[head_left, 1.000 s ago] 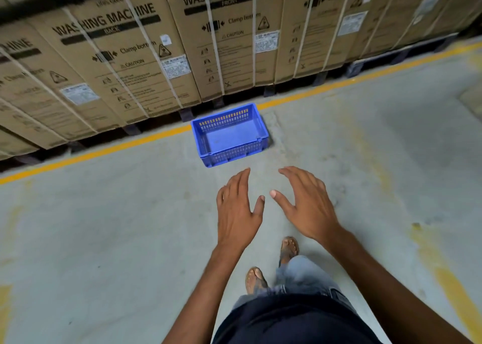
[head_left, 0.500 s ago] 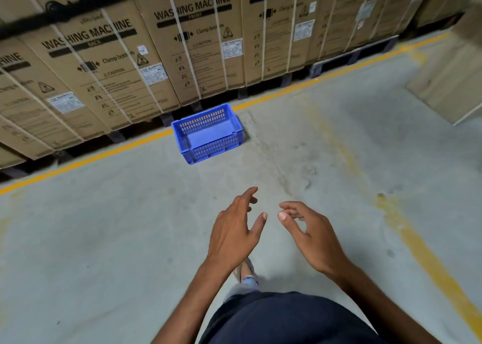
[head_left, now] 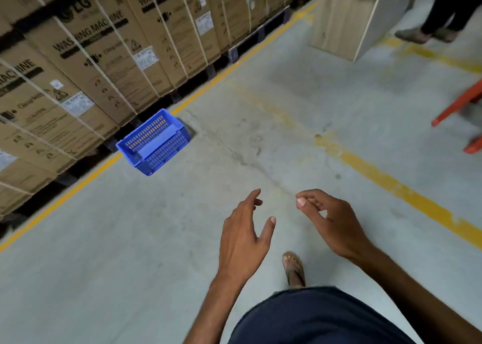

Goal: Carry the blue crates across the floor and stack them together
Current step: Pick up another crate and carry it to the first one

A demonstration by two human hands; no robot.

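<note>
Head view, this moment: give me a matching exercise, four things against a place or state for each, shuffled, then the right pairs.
Things:
1. blue crate
2. left hand
3. washing machine boxes
4. orange frame

Places or states:
A. at the right edge of the view
B. stacked in a row behind the yellow floor line
C. empty, on the floor beside that line
D. open, holding nothing

Pairs: 1-C, 2-D, 3-B, 4-A
</note>
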